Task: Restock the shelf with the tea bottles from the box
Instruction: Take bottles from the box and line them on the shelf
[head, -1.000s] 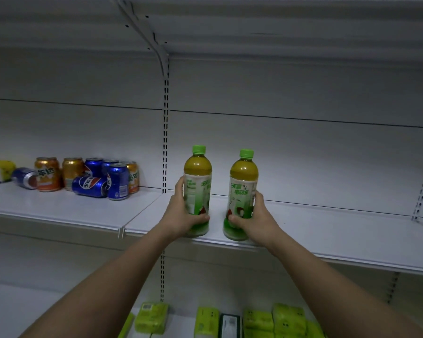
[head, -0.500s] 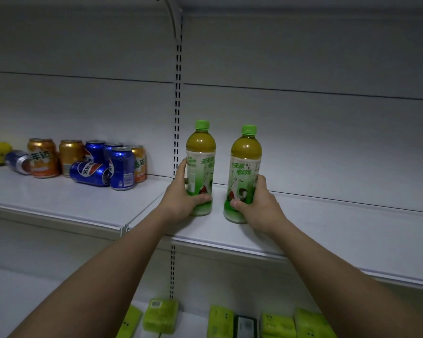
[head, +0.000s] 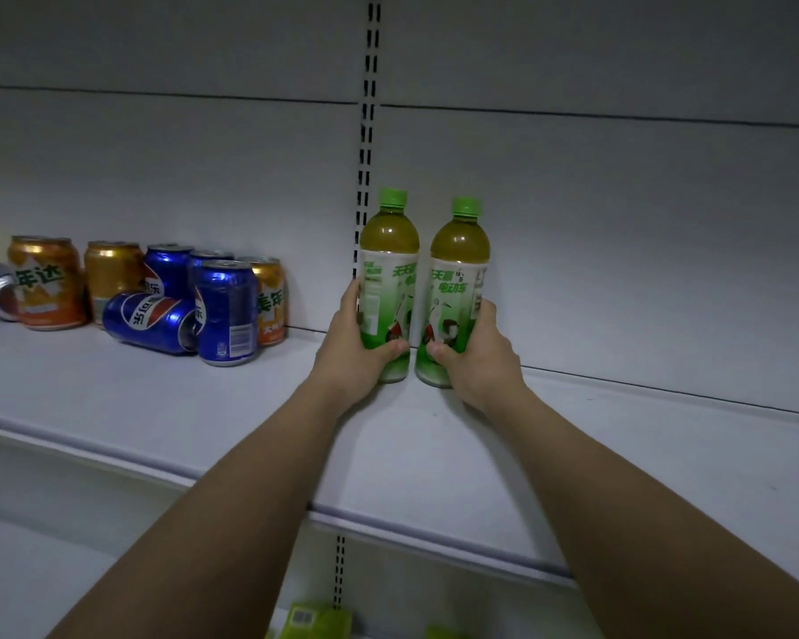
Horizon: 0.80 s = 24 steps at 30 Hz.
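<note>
White shelf [head: 204, 408] boards run under a pale back wall, soda cans [head: 181, 306] clustered left. Each hand wraps one upright tea bottle: left hand [head: 356, 352] on the left bottle [head: 390, 269], right hand [head: 476, 357] on the right bottle [head: 457, 279], fingers closed round the labels. Best to press both bases flat near the back, then release gently.

left hand [head: 349, 357] grips left tea bottle [head: 388, 269] | right hand [head: 473, 357] grips right tea bottle [head: 457, 279] | both upright on shelf [head: 158, 408]
</note>
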Tool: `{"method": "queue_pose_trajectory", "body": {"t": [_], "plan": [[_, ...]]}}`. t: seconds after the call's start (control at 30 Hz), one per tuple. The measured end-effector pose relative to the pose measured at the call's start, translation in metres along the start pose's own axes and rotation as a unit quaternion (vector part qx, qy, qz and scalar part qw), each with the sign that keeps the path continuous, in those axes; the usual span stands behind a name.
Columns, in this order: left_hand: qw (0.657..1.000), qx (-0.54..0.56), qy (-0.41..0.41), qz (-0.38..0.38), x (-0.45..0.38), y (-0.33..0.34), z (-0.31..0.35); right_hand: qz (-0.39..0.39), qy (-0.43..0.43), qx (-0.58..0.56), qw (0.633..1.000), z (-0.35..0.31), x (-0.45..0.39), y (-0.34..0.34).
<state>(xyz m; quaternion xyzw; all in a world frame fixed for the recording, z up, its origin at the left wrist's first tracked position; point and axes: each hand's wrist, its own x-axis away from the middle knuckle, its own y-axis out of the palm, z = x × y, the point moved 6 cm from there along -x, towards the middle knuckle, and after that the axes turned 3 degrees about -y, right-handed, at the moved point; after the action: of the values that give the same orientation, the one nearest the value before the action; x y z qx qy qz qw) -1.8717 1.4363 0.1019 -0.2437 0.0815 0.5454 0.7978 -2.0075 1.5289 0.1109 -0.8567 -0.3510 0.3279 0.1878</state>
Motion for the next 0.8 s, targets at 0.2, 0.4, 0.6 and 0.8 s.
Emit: {"method": "queue_pose_trajectory", "body": {"t": [0.2,0.4,0.6,0.8], "plan": [[0.999,-0.045,-0.016,0.010,-0.004,0.003,-0.012,0.026,-0.017,-0.017,0.999,0.006,-0.003,0.022],[0.999,-0.044,-0.016,-0.009,-0.006,0.002,-0.014,0.000,-0.008,-0.040,0.999,0.009,-0.001,0.021],[0.999,-0.045,-0.016,-0.001,-0.006,0.001,-0.013,-0.001,-0.012,-0.041,0.999,0.009,-0.002,0.020],[0.999,-0.046,-0.020,0.003,-0.004,-0.001,-0.012,0.004,-0.005,-0.041,0.999,0.010,-0.005,0.021]]}}
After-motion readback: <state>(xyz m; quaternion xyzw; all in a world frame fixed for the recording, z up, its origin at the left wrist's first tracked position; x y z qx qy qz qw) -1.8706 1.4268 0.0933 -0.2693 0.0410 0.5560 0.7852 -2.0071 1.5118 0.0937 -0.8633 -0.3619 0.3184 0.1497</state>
